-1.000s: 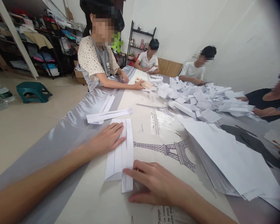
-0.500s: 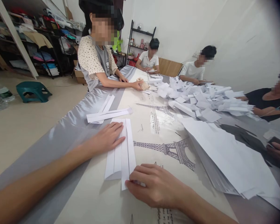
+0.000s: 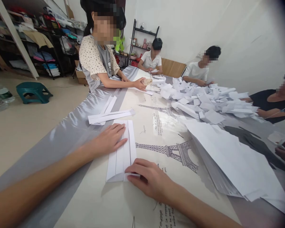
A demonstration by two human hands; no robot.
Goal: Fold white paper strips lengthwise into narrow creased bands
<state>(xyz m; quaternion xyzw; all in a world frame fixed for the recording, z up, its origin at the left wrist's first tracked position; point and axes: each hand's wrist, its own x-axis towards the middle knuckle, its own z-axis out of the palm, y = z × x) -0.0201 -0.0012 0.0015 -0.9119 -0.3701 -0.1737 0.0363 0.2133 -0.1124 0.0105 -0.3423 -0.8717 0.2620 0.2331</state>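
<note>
Your left hand (image 3: 110, 138) lies flat, fingers spread open, pressing on the upper half of a long white folded paper strip (image 3: 121, 152) that rests on the table's pale cloth printed with grey Eiffel towers (image 3: 166, 152). Your right hand (image 3: 149, 180) sits at the strip's near end, fingers curled over the corner and pinching a small flap of the paper against the cloth. The strip shows lengthwise creases and runs away from you, just left of the tower print.

Just beyond your left hand lie a few loose white paper strips (image 3: 110, 115), crossing one another. To your right a large stack of plain white sheets (image 3: 228, 161) slopes across the table, and past it spreads a heap of small folded white papers (image 3: 204, 101).

A person in a dotted cream top (image 3: 95, 60) sits on the left side, one hand on a small object near the heap. On the floor stands a low green plastic stool (image 3: 33, 91).
</note>
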